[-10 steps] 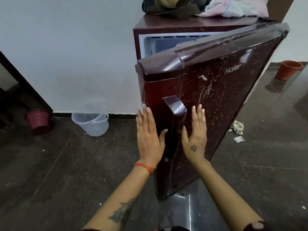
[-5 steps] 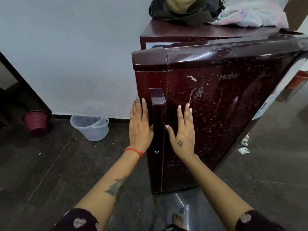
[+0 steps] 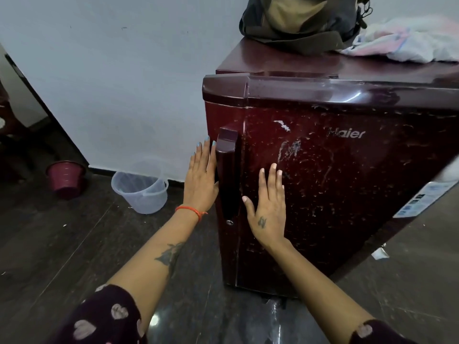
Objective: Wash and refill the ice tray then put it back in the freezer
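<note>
Last step: shutting the fridge door [image 3: 347, 184].
Left hand [image 3: 200, 180] and right hand [image 3: 269, 207] flank the handle [image 3: 227, 170], flat-fingered, holding nothing; door seemingly closed, so release.

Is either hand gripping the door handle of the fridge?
No, the left hand and the right hand lie flat with straight fingers on either side of the door handle, neither curled round it.

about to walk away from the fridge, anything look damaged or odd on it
The fridge door is scuffed all over, with a white chipped mark near its top. A bag and crumpled cloth sit piled on the fridge top. Nothing looks spilled.
</note>
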